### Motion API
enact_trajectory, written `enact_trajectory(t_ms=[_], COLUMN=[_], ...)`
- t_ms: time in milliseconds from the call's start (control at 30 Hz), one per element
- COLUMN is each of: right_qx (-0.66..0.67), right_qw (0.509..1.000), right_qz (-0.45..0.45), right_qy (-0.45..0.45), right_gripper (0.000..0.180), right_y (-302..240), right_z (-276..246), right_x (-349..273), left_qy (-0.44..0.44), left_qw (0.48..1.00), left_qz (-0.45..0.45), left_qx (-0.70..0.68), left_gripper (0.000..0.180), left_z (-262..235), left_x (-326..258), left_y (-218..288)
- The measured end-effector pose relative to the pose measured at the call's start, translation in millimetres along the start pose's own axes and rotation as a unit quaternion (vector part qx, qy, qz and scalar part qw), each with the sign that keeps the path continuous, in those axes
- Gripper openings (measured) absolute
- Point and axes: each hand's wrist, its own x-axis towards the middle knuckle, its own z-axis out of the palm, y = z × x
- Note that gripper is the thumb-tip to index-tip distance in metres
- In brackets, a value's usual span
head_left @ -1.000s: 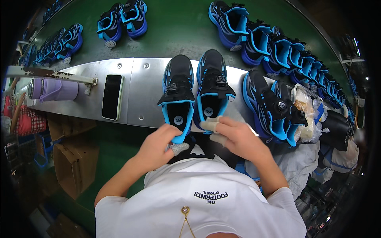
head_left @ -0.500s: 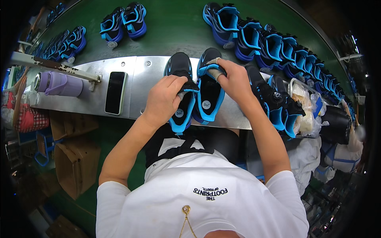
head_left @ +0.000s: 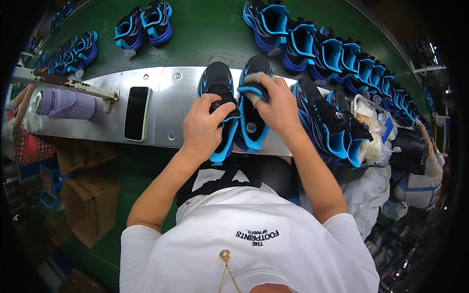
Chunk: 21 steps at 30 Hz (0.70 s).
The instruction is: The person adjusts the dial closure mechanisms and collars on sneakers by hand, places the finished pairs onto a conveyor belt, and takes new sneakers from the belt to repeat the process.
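Two black sneakers with bright blue lining stand side by side before me, toes pointing away. My left hand (head_left: 202,126) is closed on the tongue area of the left sneaker (head_left: 216,78), thumb and forefinger bent over its top. On the right sneaker (head_left: 252,137), my right hand (head_left: 277,105) grips the blue-edged tongue between thumb and fingers, which wear pale coverings. A round white label shows on that shoe's insole. The left shoe's insole is mostly hidden by my left hand.
Right of my hands stands another pair of sneakers (head_left: 315,115), beside a tray of plastic-wrapped items (head_left: 373,129). A phone (head_left: 137,114) and a purple bottle (head_left: 73,104) lie on the metal ledge (head_left: 168,110). More sneakers line the green surface (head_left: 205,29) beyond; cardboard boxes (head_left: 90,205) sit below left.
My left hand has turned further over the left sneaker's tongue, hiding more of the insole. My right fingers have shifted on the right tongue, which now covers more of the opening.
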Motion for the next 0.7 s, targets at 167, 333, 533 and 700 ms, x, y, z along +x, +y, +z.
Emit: enact_trajectory(t_ms=[167,333,533,700], right_qx=[-0.052,-0.113,-0.134,-0.239], right_qw=[0.998,0.986,0.97,0.927], right_qz=[-0.042,-0.12,-0.203,-0.285], right_qy=[0.004,0.023,-0.009,0.043], right_gripper=[0.059,0.057,0.045,0.021], right_y=[15.8,23.7,34.8,19.8], right_z=[-1.4,0.4,-19.8,21.1], right_x=[-22.4,-25.5,-32.6,-31.7], left_qy=[-0.04,-0.037,-0.032,-0.031], left_qw=[0.998,0.998,0.997,0.997], left_qz=[-0.03,-0.032,0.0,-0.004], left_qx=[-0.031,0.041,0.071,0.077], left_gripper=[0.042,0.05,0.057,0.056], left_z=[-3.8,5.7,6.5,4.5], left_x=[0.5,-3.6,-6.3,-6.5], left_y=[20.0,24.6,17.2,14.2])
